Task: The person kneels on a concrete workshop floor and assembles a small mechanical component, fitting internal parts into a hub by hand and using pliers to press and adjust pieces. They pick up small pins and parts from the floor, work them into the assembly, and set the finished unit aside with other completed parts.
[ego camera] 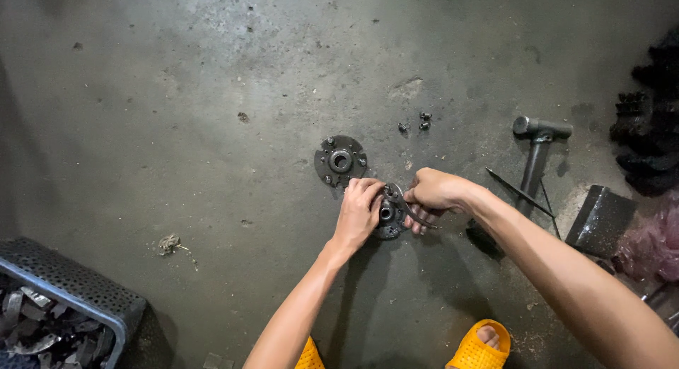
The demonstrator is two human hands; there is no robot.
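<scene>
A round metal hub [387, 217] lies on the concrete floor [212, 128], just below a second flanged hub [340, 160]. The left hand [359, 212] presses closed on its rim; the right hand [433, 192] grips pliers [409, 212] at it. A hammer [535, 153] lies to the right

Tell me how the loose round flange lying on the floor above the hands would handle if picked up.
The flange looks like thick dark metal, so probably heavy for its size and fully stiff. It lies flat on the concrete floor, so it should not roll or tip unless stood on edge. Its grimy look suggests it may be greasy and a bit slippery.
</scene>
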